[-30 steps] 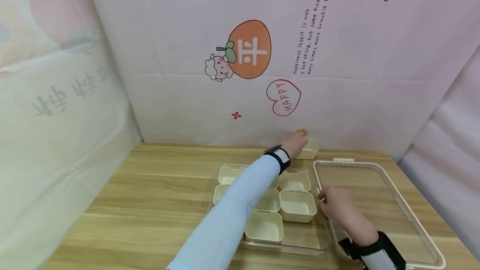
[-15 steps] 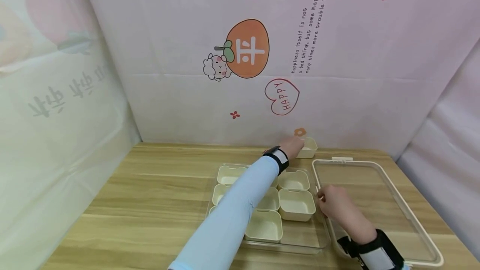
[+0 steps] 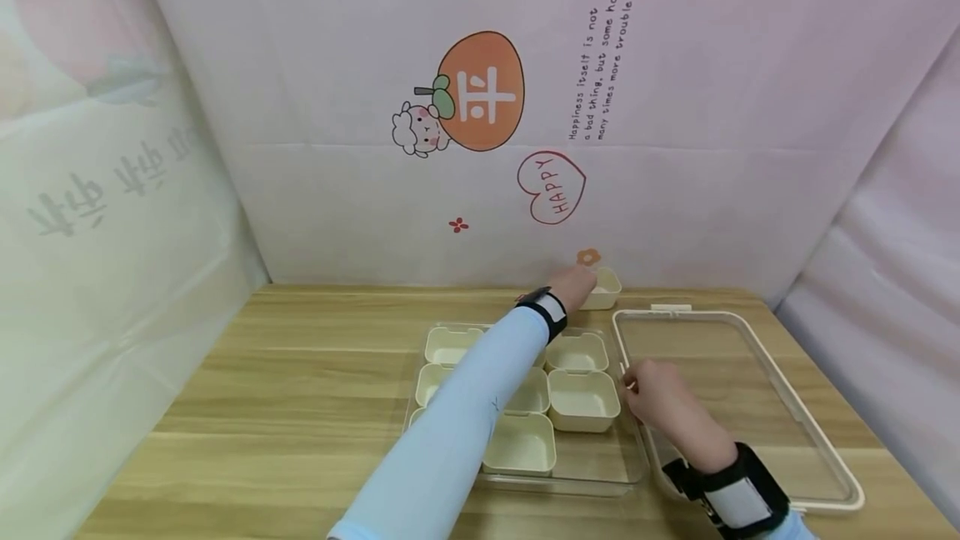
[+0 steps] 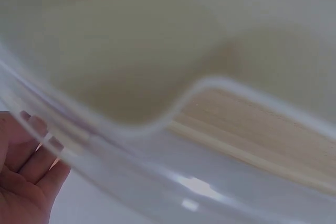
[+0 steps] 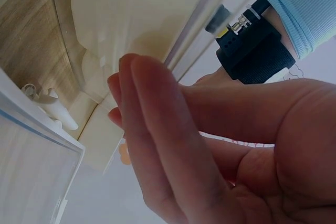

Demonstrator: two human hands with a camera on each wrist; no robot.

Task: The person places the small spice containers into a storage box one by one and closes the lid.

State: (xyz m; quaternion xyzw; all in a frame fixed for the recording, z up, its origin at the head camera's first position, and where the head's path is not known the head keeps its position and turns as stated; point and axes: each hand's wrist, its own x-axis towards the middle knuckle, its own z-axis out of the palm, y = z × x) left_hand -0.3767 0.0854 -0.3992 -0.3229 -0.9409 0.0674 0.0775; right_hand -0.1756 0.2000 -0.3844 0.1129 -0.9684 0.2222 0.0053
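Observation:
Far back against the wall stands a small cream storage box (image 3: 606, 291). My left hand (image 3: 572, 286) lies at its left side; the fingertips are hidden, so whether they grip the box cannot be seen. Nearer, a clear tray (image 3: 592, 486) holds several cream boxes (image 3: 519, 448), partly covered by my left sleeve. My right hand (image 3: 654, 390) is between the tray and the clear lid (image 3: 757, 340). In the right wrist view its fingers (image 5: 168, 129) bend loosely and hold nothing. The left wrist view shows a blurred cream box (image 4: 131, 35) close up, and a cupped hand beyond clear plastic.
The wooden table (image 3: 300, 390) extends to the left of the tray. A white printed cloth (image 3: 337, 215) rises along the table's back edge, with more cloth at both sides. The lid's white rim (image 3: 795, 415) runs near the table's right side.
The head view has shifted slightly, moving the whole scene left in the picture. My left fingers have dropped a little, uncovering the orange flower on the cloth. The right hand keeps its place.

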